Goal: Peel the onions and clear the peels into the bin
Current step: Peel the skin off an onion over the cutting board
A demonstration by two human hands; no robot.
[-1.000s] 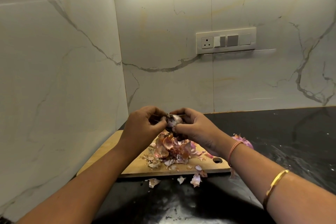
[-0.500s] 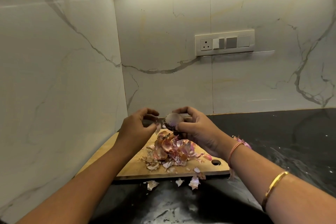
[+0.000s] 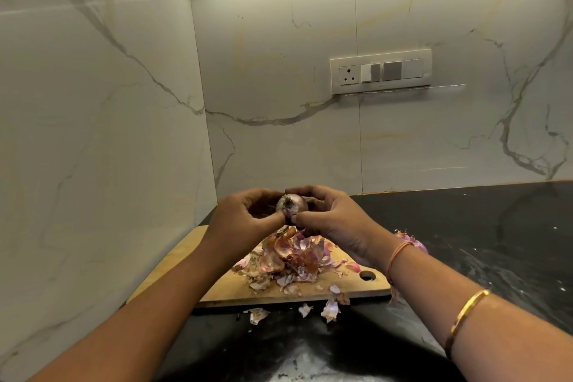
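A small purple onion [image 3: 291, 204] is held in the air between my left hand [image 3: 243, 220] and my right hand [image 3: 333, 220], above the far part of a wooden cutting board [image 3: 186, 260]. Both thumbs pinch the skin at the onion's lower front. A heap of pink and brown onion peels [image 3: 288, 257] lies on the board under the hands. Three loose peel scraps [image 3: 330, 308] lie on the black counter just off the board's near edge. Another onion [image 3: 415, 242] peeks out behind my right wrist. No bin is in view.
The board sits in the corner where two white marble walls meet, on a black counter [image 3: 496, 242] that runs off to the right. A socket and switch panel [image 3: 380, 71] is on the back wall. The board has a hanging hole [image 3: 366, 275] at its right end.
My left hand, which had drawn a little away from the onion half a second ago, has come back onto it. Both hands now pinch the onion together.
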